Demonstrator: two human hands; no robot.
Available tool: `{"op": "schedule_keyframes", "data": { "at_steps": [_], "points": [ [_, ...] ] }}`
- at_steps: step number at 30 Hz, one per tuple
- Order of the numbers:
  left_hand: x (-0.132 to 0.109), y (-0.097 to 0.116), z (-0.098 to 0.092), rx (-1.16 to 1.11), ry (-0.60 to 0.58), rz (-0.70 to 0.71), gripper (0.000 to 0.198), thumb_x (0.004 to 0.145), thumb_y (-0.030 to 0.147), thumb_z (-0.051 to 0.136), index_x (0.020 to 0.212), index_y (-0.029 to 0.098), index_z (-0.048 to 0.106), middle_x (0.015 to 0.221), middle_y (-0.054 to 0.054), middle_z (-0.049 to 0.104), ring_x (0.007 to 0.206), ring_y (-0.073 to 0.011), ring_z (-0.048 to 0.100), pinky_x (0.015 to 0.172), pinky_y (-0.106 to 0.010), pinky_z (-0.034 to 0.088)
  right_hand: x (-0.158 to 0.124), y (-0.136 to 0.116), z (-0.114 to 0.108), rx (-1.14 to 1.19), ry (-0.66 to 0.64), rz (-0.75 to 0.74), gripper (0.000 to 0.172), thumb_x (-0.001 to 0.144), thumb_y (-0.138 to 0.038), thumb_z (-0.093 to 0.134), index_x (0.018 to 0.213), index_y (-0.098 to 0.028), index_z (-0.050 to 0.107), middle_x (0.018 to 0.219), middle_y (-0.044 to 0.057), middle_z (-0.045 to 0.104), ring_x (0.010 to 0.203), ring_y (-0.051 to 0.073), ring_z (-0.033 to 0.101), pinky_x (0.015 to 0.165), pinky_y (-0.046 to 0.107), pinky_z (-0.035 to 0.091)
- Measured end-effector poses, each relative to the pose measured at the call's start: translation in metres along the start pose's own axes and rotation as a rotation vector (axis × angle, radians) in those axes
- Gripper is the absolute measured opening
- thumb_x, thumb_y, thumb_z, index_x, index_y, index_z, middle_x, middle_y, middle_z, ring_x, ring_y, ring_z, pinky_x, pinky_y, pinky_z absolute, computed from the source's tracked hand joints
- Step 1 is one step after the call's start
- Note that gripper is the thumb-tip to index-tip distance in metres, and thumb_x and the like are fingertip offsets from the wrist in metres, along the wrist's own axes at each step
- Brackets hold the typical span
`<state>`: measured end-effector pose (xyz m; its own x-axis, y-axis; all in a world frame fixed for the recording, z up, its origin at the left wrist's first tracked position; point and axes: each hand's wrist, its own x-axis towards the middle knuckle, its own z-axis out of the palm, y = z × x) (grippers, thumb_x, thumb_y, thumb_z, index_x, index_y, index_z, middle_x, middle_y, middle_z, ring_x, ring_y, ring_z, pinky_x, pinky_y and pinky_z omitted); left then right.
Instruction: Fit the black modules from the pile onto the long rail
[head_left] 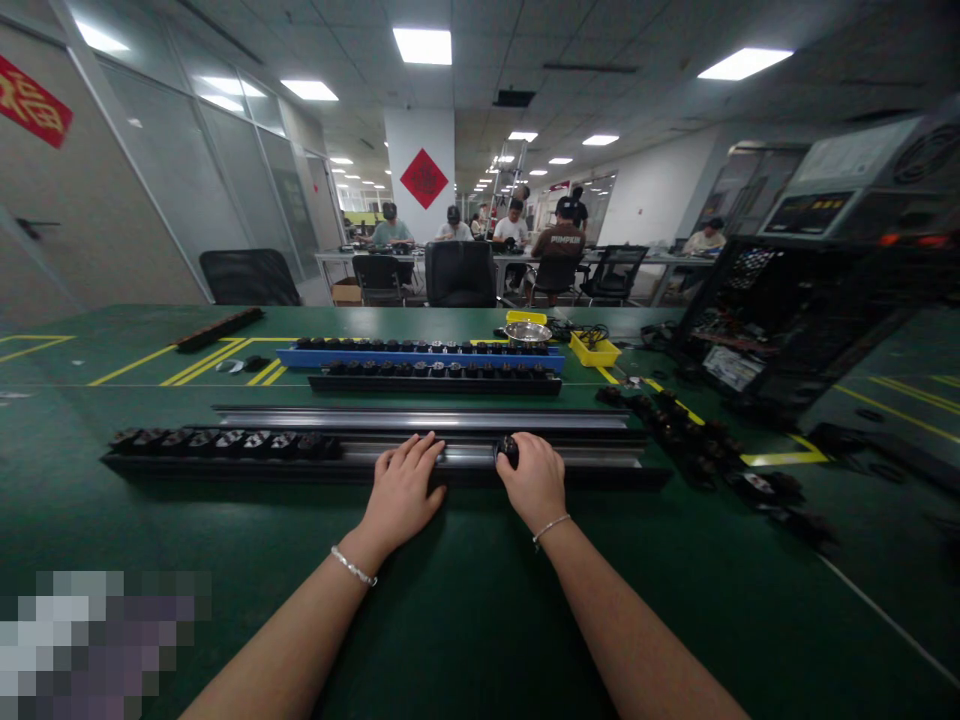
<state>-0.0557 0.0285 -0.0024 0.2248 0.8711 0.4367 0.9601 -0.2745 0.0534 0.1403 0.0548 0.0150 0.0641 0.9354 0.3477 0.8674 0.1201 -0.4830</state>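
Note:
A long black rail lies across the green table in front of me. Its left part holds a row of several small black round parts. My left hand rests flat on the rail's front edge, fingers spread, holding nothing. My right hand is curled around one small black round part, which sits on the rail's middle groove. A silver rail lies just behind the black one.
Farther back lie a blue tray and a black tray, both lined with black parts. Loose black parts trail along the right, near a yellow bin, a metal bowl and an open computer case. People sit at far desks.

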Motion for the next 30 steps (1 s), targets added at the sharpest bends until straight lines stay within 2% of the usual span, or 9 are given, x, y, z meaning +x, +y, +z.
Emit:
{"op": "schedule_keyframes", "data": {
  "at_steps": [30],
  "points": [
    [0.0,0.0,-0.002,-0.003,-0.007,0.009,0.056,0.075,0.031,0.054,0.13,0.027,0.044,0.14,-0.005,0.044,0.129,-0.0258,0.036,0.099,-0.044,0.032,0.001,0.021,-0.005,-0.032,0.05,0.022,0.035,0.08,-0.029,0.044,0.108,-0.014,0.059,0.115,0.01,0.06,0.111,0.023,0.049,0.094,0.037,0.032]
  ]
}}
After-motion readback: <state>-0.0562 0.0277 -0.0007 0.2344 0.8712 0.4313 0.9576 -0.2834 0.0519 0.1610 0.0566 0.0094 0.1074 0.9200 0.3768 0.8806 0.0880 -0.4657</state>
